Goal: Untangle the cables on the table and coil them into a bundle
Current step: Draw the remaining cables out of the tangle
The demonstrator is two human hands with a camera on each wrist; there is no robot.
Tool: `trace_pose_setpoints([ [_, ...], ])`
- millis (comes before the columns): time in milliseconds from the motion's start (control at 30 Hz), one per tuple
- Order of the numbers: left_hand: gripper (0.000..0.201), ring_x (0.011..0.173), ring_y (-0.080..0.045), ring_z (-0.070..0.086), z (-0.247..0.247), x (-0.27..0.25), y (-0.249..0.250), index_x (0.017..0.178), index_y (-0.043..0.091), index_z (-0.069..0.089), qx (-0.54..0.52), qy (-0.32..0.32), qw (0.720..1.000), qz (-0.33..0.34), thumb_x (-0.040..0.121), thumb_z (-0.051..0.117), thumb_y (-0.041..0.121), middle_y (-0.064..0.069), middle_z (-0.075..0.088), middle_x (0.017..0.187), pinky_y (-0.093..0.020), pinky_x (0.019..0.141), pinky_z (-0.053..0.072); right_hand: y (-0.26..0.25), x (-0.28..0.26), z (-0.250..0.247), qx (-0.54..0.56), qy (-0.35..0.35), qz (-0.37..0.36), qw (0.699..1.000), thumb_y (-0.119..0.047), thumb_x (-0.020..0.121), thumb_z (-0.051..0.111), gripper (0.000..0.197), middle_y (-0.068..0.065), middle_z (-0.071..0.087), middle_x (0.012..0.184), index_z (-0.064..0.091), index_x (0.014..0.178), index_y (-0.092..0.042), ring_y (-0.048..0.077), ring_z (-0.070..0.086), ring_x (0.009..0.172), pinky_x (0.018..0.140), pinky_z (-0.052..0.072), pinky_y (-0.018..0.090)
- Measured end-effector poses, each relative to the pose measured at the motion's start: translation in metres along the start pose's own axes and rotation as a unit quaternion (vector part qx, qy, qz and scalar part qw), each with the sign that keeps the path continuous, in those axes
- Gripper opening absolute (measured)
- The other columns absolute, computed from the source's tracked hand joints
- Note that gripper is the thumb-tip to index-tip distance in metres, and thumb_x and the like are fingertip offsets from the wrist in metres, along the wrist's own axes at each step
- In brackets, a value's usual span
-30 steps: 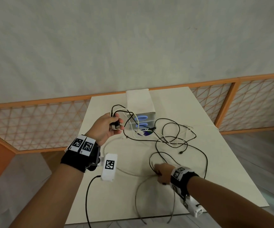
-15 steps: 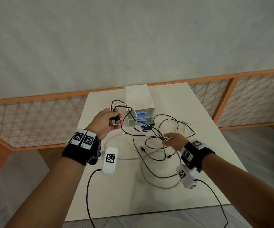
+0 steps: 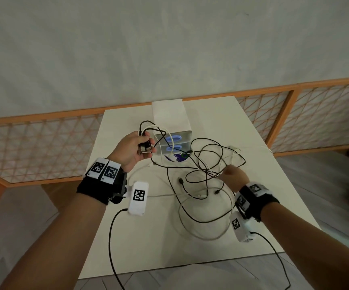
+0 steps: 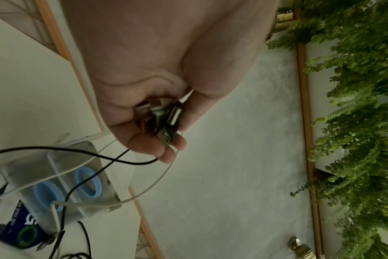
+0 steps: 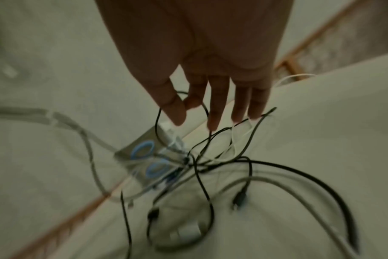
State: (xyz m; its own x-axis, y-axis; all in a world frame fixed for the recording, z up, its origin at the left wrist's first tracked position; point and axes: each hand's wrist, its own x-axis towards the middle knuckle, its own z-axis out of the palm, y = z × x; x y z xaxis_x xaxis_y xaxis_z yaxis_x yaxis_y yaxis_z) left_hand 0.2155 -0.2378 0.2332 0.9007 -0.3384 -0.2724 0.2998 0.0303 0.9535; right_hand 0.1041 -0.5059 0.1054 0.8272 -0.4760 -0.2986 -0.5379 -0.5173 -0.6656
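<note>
We gripped gathered USB plugs (image 4: 164,122) in left hand (image 3: 135,150), anchoring ends; right hand (image 5: 210,84), fingers straight, holding nothing, reached into cables (image 3: 203,174) on surface (image 3: 263,195), seeking next strand.

1. A clear plastic organizer (image 3: 174,143) holding two blue rings (image 4: 87,181) is sitting near the far edge of the table (image 3: 253,227).
2. A white box (image 3: 169,114) is standing behind it at the far edge.
3. A dark blue packet (image 3: 181,158) is lying just before the organizer.
4. An orange lattice fence (image 3: 43,147) is running behind the table.
5. Green foliage (image 4: 354,122) is hanging beyond.
</note>
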Motion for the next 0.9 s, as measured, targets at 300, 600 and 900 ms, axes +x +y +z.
trace_pose_setpoints([
  [300,0.021,0.053,-0.013,0.062,0.010,0.003,-0.007,0.081,0.017,0.050,0.012,-0.013,1.000,-0.012,0.096,0.041,0.005,0.004,0.064,0.061,-0.024,0.054,0.046,-0.020,-0.067,0.097,-0.361,-0.291,-0.228,0.856,-0.063,0.075,0.059,0.083,0.011,0.058,0.123,0.029,0.136,-0.015,0.032,0.057,0.111,0.090,0.046,0.039],
  [600,0.019,0.051,-0.012,0.063,0.002,0.004,-0.018,0.084,0.017,0.051,-0.001,0.009,1.000,-0.027,0.097,0.042,0.007,0.005,0.066,0.059,-0.020,0.049,0.049,-0.041,-0.075,0.069,-0.029,-0.209,-0.279,0.937,-0.025,0.094,0.051,0.023,-0.007,0.066,0.087,0.064,0.112,-0.018,0.001,0.056,0.068,0.069,0.047,0.020],
  [900,0.018,0.050,-0.012,0.064,-0.003,-0.003,-0.005,0.083,0.016,0.050,-0.019,0.026,0.999,0.001,0.097,0.043,0.007,0.005,0.067,0.058,-0.018,0.047,0.049,-0.080,-0.025,-0.013,0.393,0.025,-0.100,0.914,-0.024,0.092,0.057,0.023,-0.001,0.055,0.063,0.068,0.108,-0.012,0.006,0.039,0.044,0.039,0.031,0.015],
])
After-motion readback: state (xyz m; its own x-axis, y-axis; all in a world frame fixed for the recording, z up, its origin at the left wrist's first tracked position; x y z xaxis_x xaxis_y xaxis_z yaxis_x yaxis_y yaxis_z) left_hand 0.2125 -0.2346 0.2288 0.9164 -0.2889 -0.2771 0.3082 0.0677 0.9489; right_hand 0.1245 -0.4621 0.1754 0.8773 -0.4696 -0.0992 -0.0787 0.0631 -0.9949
